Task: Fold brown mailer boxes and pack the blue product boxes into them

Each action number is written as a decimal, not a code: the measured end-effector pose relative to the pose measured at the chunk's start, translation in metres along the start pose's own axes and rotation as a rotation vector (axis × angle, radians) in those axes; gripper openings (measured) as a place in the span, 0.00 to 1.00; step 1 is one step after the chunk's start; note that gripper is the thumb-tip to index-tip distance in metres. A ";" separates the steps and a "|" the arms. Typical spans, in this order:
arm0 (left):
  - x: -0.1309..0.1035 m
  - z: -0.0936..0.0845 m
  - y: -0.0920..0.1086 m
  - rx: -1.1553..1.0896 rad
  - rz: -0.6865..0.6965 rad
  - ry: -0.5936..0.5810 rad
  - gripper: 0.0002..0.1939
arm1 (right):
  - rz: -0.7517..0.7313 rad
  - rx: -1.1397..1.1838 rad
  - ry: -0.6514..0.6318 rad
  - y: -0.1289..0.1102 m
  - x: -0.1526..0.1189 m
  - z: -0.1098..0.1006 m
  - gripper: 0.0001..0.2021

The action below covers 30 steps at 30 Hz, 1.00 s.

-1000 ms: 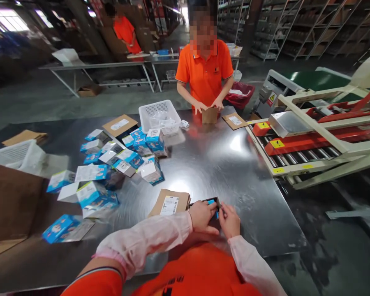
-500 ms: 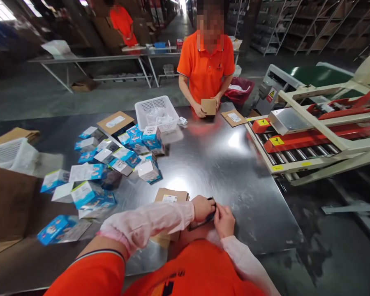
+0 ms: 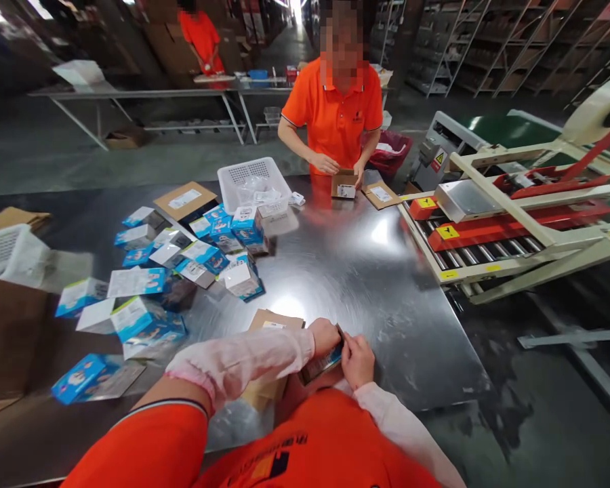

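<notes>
Close to my body, at the table's near edge, is a small cardboard box (image 3: 311, 370) with something blue showing at its upper side. My left hand (image 3: 325, 337) is closed over its far edge, fingers partly hidden by the hand itself. From the right, my right hand (image 3: 358, 360) pinches the box's raised dark edge. Under and beside my left forearm lie flat folded cardboard pieces (image 3: 264, 317), one with a white label. Blue-and-white product boxes (image 3: 147, 324) lie in a loose group to the left.
Across the metal table (image 3: 335, 271) a co-worker (image 3: 335, 115) handles a small carton (image 3: 343, 184). A white plastic basket (image 3: 279, 177) holds clear plastic packets. A roller conveyor (image 3: 482, 237) adjoins the right side. A large brown carton (image 3: 10, 339) stands at the left edge.
The box between my hands has tilted so its blue contents show more. My right hand has shifted slightly left. The co-worker's carton has turned, showing a white label.
</notes>
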<state>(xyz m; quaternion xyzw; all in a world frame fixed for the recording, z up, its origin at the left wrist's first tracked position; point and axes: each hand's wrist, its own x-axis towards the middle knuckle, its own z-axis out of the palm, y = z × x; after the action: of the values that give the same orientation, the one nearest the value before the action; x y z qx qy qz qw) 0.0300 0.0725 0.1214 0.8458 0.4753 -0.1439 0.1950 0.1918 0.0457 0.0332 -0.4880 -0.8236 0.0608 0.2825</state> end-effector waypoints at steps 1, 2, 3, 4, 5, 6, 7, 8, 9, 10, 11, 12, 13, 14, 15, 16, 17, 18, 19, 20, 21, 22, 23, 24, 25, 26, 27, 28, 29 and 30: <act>-0.008 0.006 0.002 0.002 -0.018 0.045 0.13 | -0.013 -0.007 0.019 0.000 -0.001 0.000 0.16; -0.017 0.012 0.006 -0.001 -0.034 0.097 0.15 | -0.024 -0.010 0.038 0.000 -0.003 0.000 0.16; -0.028 0.019 0.011 -0.014 -0.056 0.152 0.17 | -0.035 -0.011 0.050 0.000 -0.004 0.000 0.16; -0.038 0.027 0.018 -0.042 -0.096 0.206 0.17 | -0.046 -0.008 0.052 0.000 -0.006 -0.001 0.16; -0.049 0.036 0.025 -0.082 -0.145 0.241 0.17 | -0.064 -0.001 0.042 0.001 -0.007 -0.002 0.16; -0.058 0.044 0.032 -0.132 -0.195 0.255 0.17 | -0.084 0.019 0.017 0.002 -0.007 -0.004 0.16; -0.067 0.052 0.039 -0.187 -0.238 0.247 0.20 | -0.107 0.060 -0.024 0.004 -0.004 -0.007 0.16; -0.073 0.059 0.045 -0.240 -0.266 0.225 0.26 | -0.134 0.122 -0.086 0.006 0.000 -0.011 0.17; -0.077 0.065 0.049 -0.287 -0.279 0.206 0.33 | -0.165 0.195 -0.169 0.009 0.006 -0.015 0.17; -0.080 0.069 0.052 -0.327 -0.280 0.192 0.39 | -0.198 0.267 -0.268 0.012 0.014 -0.018 0.18; -0.081 0.071 0.053 -0.357 -0.277 0.186 0.43 | -0.228 0.328 -0.380 0.014 0.024 -0.021 0.18; -0.080 0.072 0.053 -0.379 -0.278 0.185 0.44 | -0.250 0.373 -0.506 0.016 0.034 -0.023 0.18; -0.079 0.072 0.052 -0.393 -0.272 0.183 0.44 | -0.262 0.399 -0.634 0.017 0.044 -0.024 0.17; -0.078 0.072 0.050 -0.399 -0.263 0.186 0.43 | -0.265 0.409 -0.750 0.016 0.054 -0.023 0.16; -0.078 0.071 0.048 -0.398 -0.251 0.193 0.42 | -0.256 0.412 -0.843 0.014 0.062 -0.021 0.14; -0.079 0.071 0.045 -0.393 -0.234 0.211 0.42 | -0.234 0.410 -0.910 0.010 0.068 -0.017 0.11; -0.082 0.070 0.043 -0.384 -0.204 0.241 0.41 | -0.202 0.396 -0.948 0.006 0.072 -0.012 0.08; -0.086 0.071 0.041 -0.375 -0.177 0.288 0.38 | -0.166 0.373 -0.963 0.000 0.074 -0.007 0.06; -0.092 0.071 0.040 -0.364 -0.181 0.351 0.34 | -0.127 0.342 -0.964 -0.006 0.075 -0.002 0.05; -0.098 0.071 0.038 -0.355 -0.238 0.415 0.29 | -0.086 0.308 -0.966 -0.011 0.076 0.003 0.05; -0.105 0.070 0.038 -0.354 -0.344 0.457 0.25 | -0.053 0.277 -0.970 -0.016 0.075 0.006 0.04; -0.110 0.069 0.037 -0.365 -0.477 0.465 0.22 | -0.033 0.254 -0.977 -0.020 0.075 0.008 0.03; -0.113 0.067 0.038 -0.380 -0.604 0.439 0.23 | -0.025 0.240 -0.988 -0.022 0.076 0.008 0.03; -0.113 0.065 0.039 -0.393 -0.695 0.394 0.25 | -0.028 0.236 -1.003 -0.024 0.077 0.008 0.03; -0.111 0.063 0.040 -0.398 -0.731 0.344 0.28 | -0.039 0.239 -1.023 -0.024 0.079 0.006 0.04; -0.105 0.060 0.040 -0.394 -0.723 0.307 0.32 | -0.057 0.249 -1.052 -0.022 0.082 0.003 0.04; -0.098 0.058 0.041 -0.381 -0.695 0.283 0.36 | -0.078 0.262 -1.090 -0.021 0.086 0.001 0.05; -0.090 0.057 0.041 -0.366 -0.665 0.261 0.39 | -0.100 0.279 -1.135 -0.018 0.090 -0.002 0.07; -0.082 0.056 0.039 -0.364 -0.636 0.232 0.40 | -0.130 0.298 -1.189 -0.016 0.093 -0.005 0.09; -0.075 0.057 0.038 -0.377 -0.606 0.195 0.38 | -0.168 0.312 -1.237 -0.013 0.096 -0.008 0.13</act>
<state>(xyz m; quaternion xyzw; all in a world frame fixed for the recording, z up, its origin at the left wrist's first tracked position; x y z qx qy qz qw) 0.0209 -0.0280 0.1111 0.6255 0.7388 -0.0239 0.2497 0.1507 0.1177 0.0835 -0.2497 -0.8514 0.4277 -0.1730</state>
